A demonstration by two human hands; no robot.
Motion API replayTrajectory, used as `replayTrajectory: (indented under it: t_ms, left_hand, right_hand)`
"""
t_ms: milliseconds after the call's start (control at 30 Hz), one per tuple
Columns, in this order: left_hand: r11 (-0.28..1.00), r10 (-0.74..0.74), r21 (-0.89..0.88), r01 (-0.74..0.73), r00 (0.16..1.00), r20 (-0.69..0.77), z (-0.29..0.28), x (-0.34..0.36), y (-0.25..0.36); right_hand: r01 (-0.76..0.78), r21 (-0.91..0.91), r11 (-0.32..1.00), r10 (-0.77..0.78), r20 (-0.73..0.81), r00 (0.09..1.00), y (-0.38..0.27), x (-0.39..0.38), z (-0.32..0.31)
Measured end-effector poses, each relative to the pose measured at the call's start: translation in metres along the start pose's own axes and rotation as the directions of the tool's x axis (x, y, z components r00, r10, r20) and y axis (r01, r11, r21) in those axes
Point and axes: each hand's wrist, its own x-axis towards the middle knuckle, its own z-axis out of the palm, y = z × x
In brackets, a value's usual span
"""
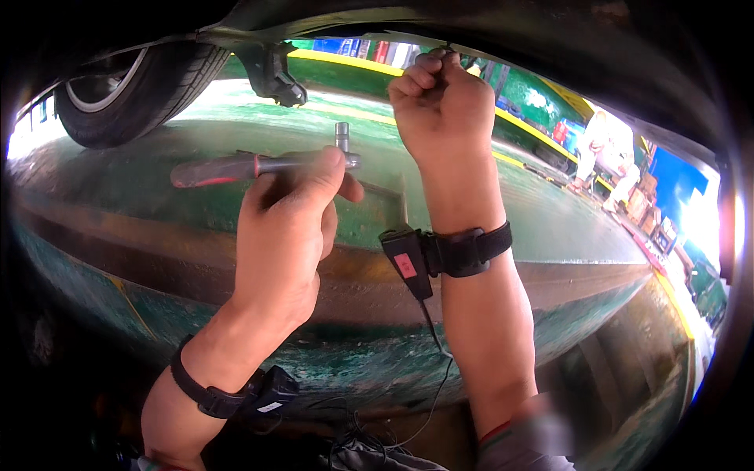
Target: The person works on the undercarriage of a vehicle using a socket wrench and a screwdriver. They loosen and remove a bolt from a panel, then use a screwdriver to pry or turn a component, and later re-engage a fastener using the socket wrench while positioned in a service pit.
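Observation:
My left hand (283, 212) is closed around the neck of a ratchet wrench (214, 170) with a red and dark grip. The wrench lies roughly level, its handle pointing left. An upright silver socket (342, 136) sits on its head. Higher up and to the right, my right hand (446, 110) reaches to the lower edge of the vehicle's dark underside (542, 49). Its fingers are curled and pinched together there. Whatever is between those fingertips is too small and hidden to make out. The socket stands apart from the underside.
A tyre (174, 94) is at the upper left, with a dark bracket (272, 74) hanging beside it. Below runs the worn green floor edge (377, 275) of a pit. Thin cables (430, 322) trail from my wrist straps. A person (609, 153) is in the right background near boxes.

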Motion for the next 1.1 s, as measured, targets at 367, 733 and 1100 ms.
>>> replayTrajectory:
  t_ms: [367, 733, 1100]
  left_hand:
    - [0.998, -0.021, 0.063, 0.016, 0.995, 0.094, -0.006, 0.026, -0.001]
    - [0.991, 0.114, 0.049, -0.123, 0.98, 0.165, 0.032, 0.074, -0.001]
    - [0.983, 0.179, -0.02, -0.181, 0.946, 0.27, 0.063, 0.096, -0.007]
  right_hand:
    - [0.421, -0.706, 0.57, -0.513, 0.094, 0.853, 0.015, -0.016, 0.0]
    - [0.25, -0.436, 0.865, -0.255, 0.048, 0.966, -0.002, 0.0, -0.005]
    - [0.186, -0.834, 0.519, -0.205, 0.089, 0.975, -0.048, -0.023, -0.017]
